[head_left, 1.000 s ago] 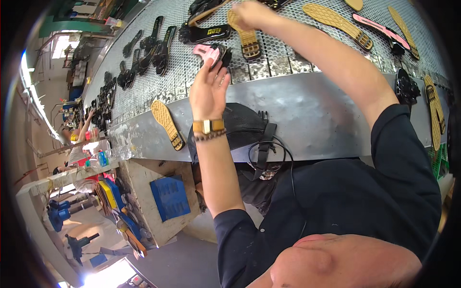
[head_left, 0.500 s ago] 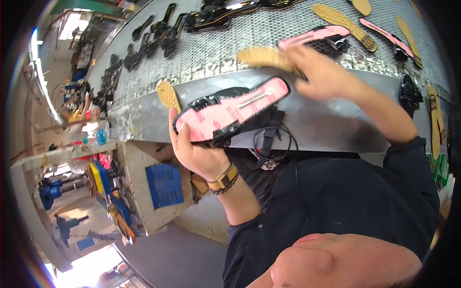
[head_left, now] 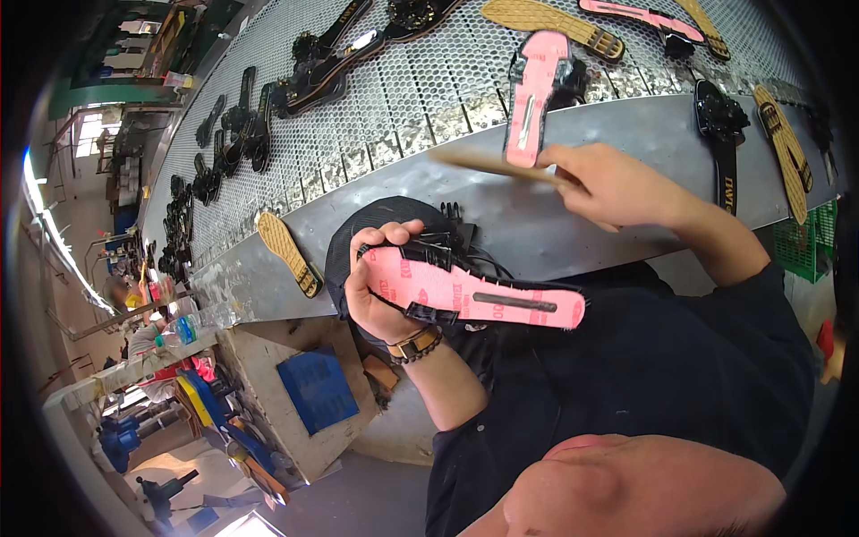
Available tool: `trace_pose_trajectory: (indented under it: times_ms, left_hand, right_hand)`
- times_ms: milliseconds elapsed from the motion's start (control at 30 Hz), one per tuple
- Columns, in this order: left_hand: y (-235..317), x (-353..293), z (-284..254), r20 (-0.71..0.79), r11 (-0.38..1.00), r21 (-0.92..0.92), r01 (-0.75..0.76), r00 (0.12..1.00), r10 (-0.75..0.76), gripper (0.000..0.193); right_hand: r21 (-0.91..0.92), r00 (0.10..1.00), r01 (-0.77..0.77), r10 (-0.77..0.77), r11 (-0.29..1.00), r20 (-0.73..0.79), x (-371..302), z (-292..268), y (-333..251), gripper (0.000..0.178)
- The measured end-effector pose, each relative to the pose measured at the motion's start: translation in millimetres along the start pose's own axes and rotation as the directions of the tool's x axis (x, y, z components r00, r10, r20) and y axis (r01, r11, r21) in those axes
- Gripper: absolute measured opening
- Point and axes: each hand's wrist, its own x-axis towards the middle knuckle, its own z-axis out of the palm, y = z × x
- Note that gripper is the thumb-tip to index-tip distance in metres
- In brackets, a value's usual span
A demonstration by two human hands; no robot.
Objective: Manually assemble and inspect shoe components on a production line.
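Note:
My left hand [head_left: 380, 309] is closed around the broad end of a sandal upper [head_left: 514, 300]. Its pink insole underside faces up, with black straps folded over the edges and a metal strip along the narrow end. To the right, my right hand [head_left: 617, 188] pinches a tan shoe sole [head_left: 483, 163], which is seen nearly edge-on and blurred. Just beyond those fingers lies another pink-bottomed sandal [head_left: 537, 76], its narrow end pointing toward me. A patterned tan sole [head_left: 288, 251] rests on the metal ledge left of my left hand.
A mesh-topped conveyor [head_left: 403, 98] carries rows of black sandals [head_left: 246, 116] and tan soles [head_left: 555, 29]. Along its near side runs a metal ledge [head_left: 394, 183]. A black sandal [head_left: 718, 134] and a green crate [head_left: 805, 242] are at right; a cabinet [head_left: 259, 358] stands at left.
The sandal in my left hand has turned and come closer to my body. My right hand has tilted the tan sole from face-on to edge-on. The sandal beyond it now points toward me.

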Motion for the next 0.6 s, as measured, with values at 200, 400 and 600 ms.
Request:
trace_pose_trajectory:
  times_ms: [200,400,600]
  left_hand:
    - [0.2,-8.6,2.9,0.085,0.983,0.181,-0.006,0.996,-0.009,0.047]
    - [-32.5,17.3,34.8,-0.005,0.816,0.437,0.377,0.909,-0.417,0.061]
    - [-75.1,40.7,72.1,0.040,0.671,0.651,0.356,0.866,-0.498,0.065]
  right_hand:
    - [0.879,0.927,0.008,-0.334,0.477,0.173,-1.0,-14.5,25.8,0.049]
    - [0.891,0.905,-0.068,-0.349,0.449,0.245,9.0,0.8,36.9,0.052]
    - [0.964,0.885,0.057,-0.460,0.260,0.072,-1.3,-5.8,67.0,0.067]
